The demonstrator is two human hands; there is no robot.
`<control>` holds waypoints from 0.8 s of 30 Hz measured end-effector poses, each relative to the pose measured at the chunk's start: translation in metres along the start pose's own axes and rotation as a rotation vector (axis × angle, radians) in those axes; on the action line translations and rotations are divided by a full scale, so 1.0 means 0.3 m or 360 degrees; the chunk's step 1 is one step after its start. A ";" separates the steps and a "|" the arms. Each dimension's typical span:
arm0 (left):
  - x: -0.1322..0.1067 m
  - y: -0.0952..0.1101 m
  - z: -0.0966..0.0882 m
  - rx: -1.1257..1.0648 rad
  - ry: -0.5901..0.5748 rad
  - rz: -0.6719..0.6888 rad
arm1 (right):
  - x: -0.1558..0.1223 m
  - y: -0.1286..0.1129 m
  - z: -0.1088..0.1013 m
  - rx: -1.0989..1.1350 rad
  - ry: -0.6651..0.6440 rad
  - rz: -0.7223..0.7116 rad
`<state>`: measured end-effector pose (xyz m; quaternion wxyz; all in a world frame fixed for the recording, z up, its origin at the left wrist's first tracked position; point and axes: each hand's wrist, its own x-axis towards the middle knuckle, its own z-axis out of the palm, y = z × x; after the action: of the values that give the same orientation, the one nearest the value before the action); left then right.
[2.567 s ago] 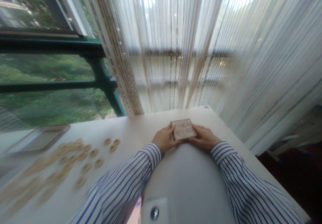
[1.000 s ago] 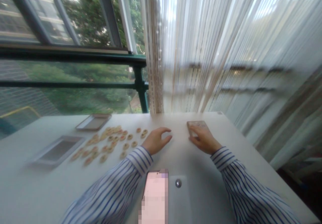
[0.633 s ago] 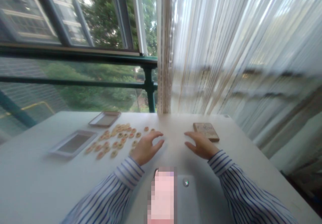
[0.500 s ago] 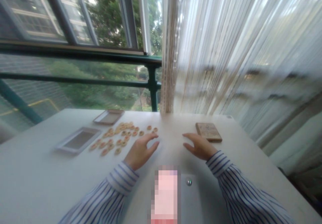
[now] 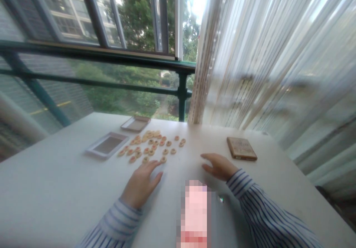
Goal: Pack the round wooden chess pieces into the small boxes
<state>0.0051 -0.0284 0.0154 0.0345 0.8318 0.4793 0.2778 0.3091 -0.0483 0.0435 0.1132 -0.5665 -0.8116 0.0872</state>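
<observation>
My left hand (image 5: 141,184) is over the white table with its fingers apart. Its fingertips are at the near edge of a spread of round wooden game pieces marked in red and dark, and one piece (image 5: 163,159) lies just by the index fingertip; whether they touch, I cannot tell. The other pieces (image 5: 151,152) lie scattered beyond that hand, some bunched or overlapping at the back. To the right, my right hand (image 5: 219,166) hovers or rests near the tabletop, fingers parted and holding nothing. A flat brown box (image 5: 241,149) with blurred markings sits behind it.
Left of the pieces are a shallow pale tray (image 5: 91,152) and, farther back, a second shallow tray or lid (image 5: 125,128). The white table (image 5: 63,188) ends at a green railing (image 5: 182,92) and a sheer curtain (image 5: 244,55). A pixelated patch covers the near middle.
The view has swung left, so the table things appear farther right. My left hand has drawn back toward me and left, uncovering several pieces. My right hand is farther from the brown box.
</observation>
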 end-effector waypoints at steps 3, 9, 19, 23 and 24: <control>-0.041 -0.048 0.004 0.0137 0.0009 -0.0019 | 0.018 -0.021 0.015 -0.0063 -0.0064 -0.0036; -0.099 -0.097 -0.006 0.0262 -0.0116 -0.0004 | 0.068 -0.076 0.039 -0.0100 -0.0158 -0.0155; -0.150 -0.133 -0.019 0.0376 -0.0229 -0.0098 | 0.143 -0.151 0.058 -0.0280 -0.0292 -0.0252; -0.157 -0.135 -0.024 0.0358 -0.0249 -0.0113 | 0.170 -0.179 0.071 -0.0329 -0.0351 -0.0269; -0.158 -0.134 -0.026 0.0356 -0.0260 -0.0116 | 0.176 -0.185 0.074 -0.0334 -0.0370 -0.0269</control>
<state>-0.0484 -0.0472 -0.0114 -0.0094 0.8324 0.5327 0.1525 0.2354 -0.0181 0.0417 -0.0342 -0.4911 -0.8686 0.0569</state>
